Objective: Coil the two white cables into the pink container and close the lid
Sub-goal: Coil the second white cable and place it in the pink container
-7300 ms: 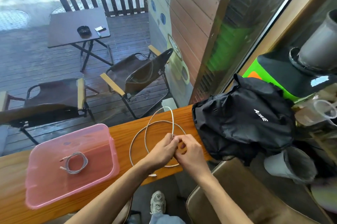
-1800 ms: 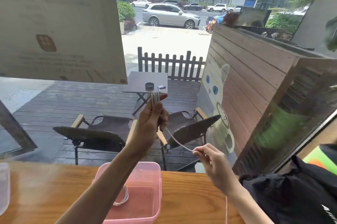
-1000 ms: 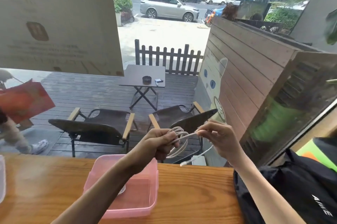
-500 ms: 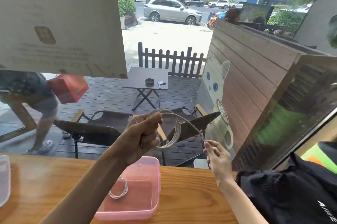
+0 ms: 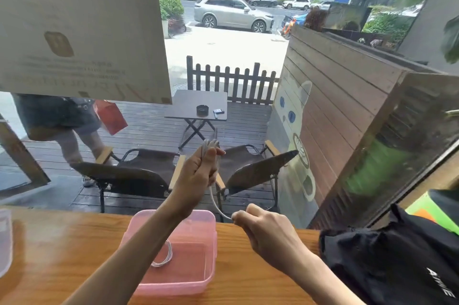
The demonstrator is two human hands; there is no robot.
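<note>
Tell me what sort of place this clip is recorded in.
Probably a café window seat: a wooden counter faces a large window, with folding chairs and a small table on the deck outside, beside a street with parked cars.

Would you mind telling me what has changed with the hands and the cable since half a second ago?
The left hand has turned the bundled white cable upright, still gripping it. The right hand has dropped toward the counter, drawing the loose end down and taut. The pink container stays put, lid off, with the first coiled cable inside.
</note>
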